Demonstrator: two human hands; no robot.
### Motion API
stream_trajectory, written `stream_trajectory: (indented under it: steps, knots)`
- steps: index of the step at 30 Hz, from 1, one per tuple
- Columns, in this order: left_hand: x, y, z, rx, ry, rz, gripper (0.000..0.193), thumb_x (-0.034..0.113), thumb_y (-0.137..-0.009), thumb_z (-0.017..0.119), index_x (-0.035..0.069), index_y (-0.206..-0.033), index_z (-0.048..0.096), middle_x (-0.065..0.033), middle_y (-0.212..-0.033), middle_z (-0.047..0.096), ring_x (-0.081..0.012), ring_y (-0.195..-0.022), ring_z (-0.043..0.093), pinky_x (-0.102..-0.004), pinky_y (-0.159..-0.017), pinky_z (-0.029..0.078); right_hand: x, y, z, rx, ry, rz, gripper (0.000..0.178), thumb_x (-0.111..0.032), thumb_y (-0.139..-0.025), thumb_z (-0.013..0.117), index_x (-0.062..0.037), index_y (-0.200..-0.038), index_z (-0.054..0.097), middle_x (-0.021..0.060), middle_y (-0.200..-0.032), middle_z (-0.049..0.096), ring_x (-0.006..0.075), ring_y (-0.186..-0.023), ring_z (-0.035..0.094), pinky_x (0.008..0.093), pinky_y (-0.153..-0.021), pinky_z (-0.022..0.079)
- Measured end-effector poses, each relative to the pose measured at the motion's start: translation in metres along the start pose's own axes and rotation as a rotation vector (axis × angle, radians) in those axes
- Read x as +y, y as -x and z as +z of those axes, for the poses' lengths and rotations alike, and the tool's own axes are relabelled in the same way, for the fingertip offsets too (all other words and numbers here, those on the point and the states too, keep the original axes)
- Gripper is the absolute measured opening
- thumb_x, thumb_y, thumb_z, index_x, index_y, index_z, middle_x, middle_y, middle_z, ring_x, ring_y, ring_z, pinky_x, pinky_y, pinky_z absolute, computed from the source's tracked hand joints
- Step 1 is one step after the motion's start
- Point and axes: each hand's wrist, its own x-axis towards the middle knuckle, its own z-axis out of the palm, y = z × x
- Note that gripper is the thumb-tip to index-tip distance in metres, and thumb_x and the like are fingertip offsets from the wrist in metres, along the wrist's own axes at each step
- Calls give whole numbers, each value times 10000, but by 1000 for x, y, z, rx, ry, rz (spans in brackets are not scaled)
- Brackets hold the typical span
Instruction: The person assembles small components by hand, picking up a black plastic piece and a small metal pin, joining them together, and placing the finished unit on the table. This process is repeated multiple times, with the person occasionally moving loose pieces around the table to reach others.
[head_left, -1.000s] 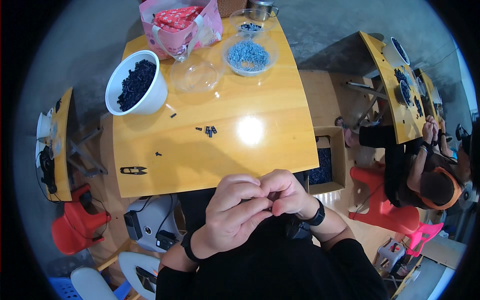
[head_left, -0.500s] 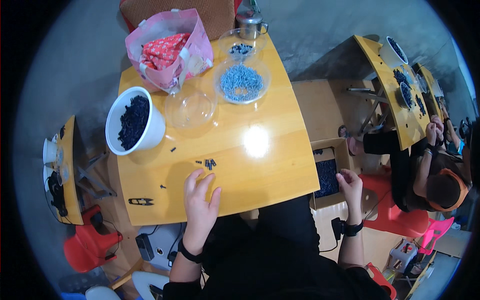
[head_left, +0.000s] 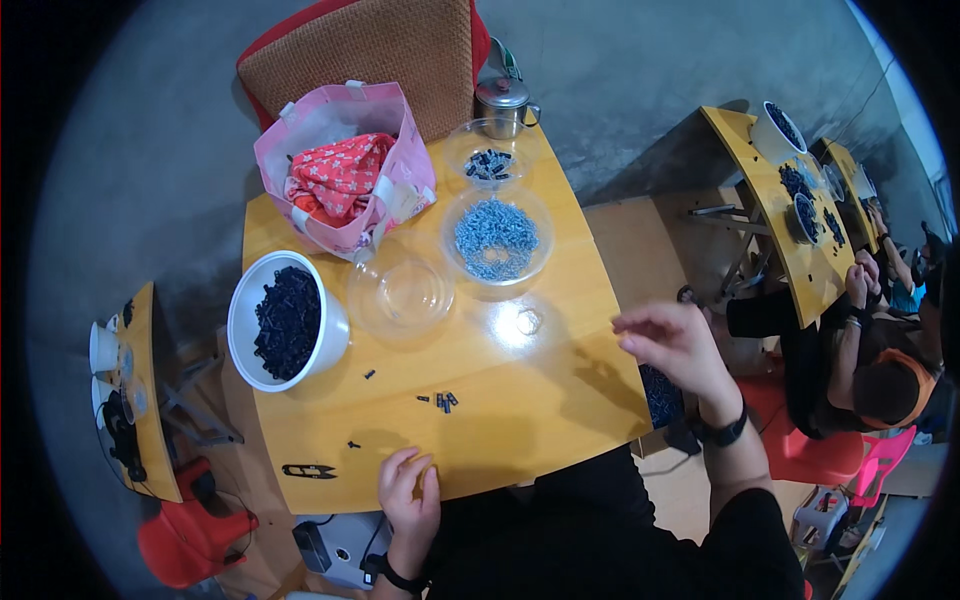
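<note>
My left hand [head_left: 410,495] rests by the front edge of the yellow wooden table, its fingers loosely bent and apart, with nothing seen in it. A few small black plastic parts [head_left: 447,402] lie in a cluster just beyond it. Single black pieces [head_left: 354,445] are scattered to its left, near black thread snips [head_left: 308,471]. Raised at the table's right edge, my right hand [head_left: 680,350] has thumb and fingers extended, apparently holding nothing. Farther back are a clear bowl of silvery screws [head_left: 496,240], another bowl [head_left: 490,166] with black and silvery parts, and a white tub of black parts [head_left: 287,325].
An upturned-looking clear bowl or lid [head_left: 400,295] sits beside the tub. Behind stand a pink bag [head_left: 405,130] with red cloth and a metal mug [head_left: 503,103]. Below the right edge, black parts [head_left: 660,395] fill a box. Another person [head_left: 890,385] sits at a table to the right.
My right hand has risen from beside the floor box to the table's right edge. My left hand has drawn back from the small parts. The whole view has shifted, showing more behind the table.
</note>
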Motion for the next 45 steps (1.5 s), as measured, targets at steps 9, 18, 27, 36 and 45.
stream_trajectory:
  steps: [9,18,27,36,45]
  knots:
    - [-27,4,13,23,-4,93,96,-28,-713,601,-9,-807,603,-135,-818,558,-292,-749,546,-345,-664,444,-45,-123,49,-185,108,-103,219,-161,-792,658,15,-917,625,70,-774,637,115,-717,585,258,-661,465]
    - [-29,4,2,26,44,11,106,-37,-704,617,-2,-804,614,-121,-828,575,-273,-754,560,-321,-666,445,-38,-138,82,-272,162,-139,200,-145,-812,651,14,-931,633,9,-744,608,52,-643,537,196,-591,436]
    - [-1,-34,-76,162,-11,29,159,-14,-718,608,17,-873,628,-127,-947,580,-254,-865,569,-321,-778,446,-79,-109,108,-397,85,-192,184,-159,-804,648,-16,-919,638,19,-750,622,71,-651,540,217,-577,427]
    - [-25,-192,-126,-211,-261,195,356,150,-758,631,2,-1074,562,-206,-1151,502,-367,-1067,485,-360,-928,381,-41,-56,87,-310,-132,-23,167,-132,-818,649,-1,-919,632,-11,-778,618,36,-676,525,186,-595,424]
    - [-45,-215,-95,-532,-597,-59,489,245,-719,661,-8,-1089,467,-219,-1094,508,-370,-1040,487,-401,-865,401,17,-11,35,-135,-325,164,188,-104,-814,649,24,-950,623,18,-797,622,69,-706,562,205,-656,465]
